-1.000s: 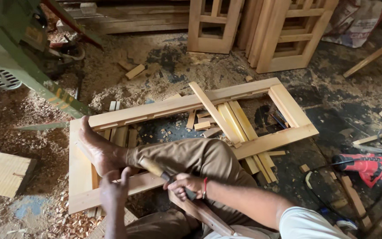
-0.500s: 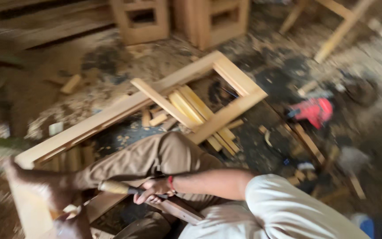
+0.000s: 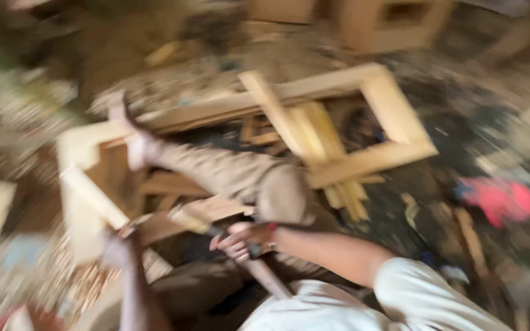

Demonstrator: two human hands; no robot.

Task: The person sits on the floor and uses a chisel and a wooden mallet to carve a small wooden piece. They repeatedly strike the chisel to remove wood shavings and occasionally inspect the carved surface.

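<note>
The whole picture is smeared by motion. My right hand (image 3: pixel 240 240) is shut on the handle of a wooden hammer (image 3: pixel 190 219), whose pale head points left over the near rail of a large wooden frame (image 3: pixel 375 158) lying on the floor. My left hand (image 3: pixel 115 250) is low at the left, close to the frame's near rail and just left of the hammer head; blur hides what it holds. My leg in tan trousers (image 3: pixel 234 175) stretches across the frame, with the bare foot (image 3: pixel 134 144) on its far left corner.
Loose wooden slats (image 3: pixel 323 147) lie inside the frame. A red power tool (image 3: pixel 502 200) rests on the floor to the right. More wooden frames (image 3: pixel 394 23) stand at the back. Wood offcuts and sawdust cover the floor on the left.
The view has swung and blurred strongly. My right hand still grips the hammer; the frame and my leg now appear shifted towards the middle of the picture.
</note>
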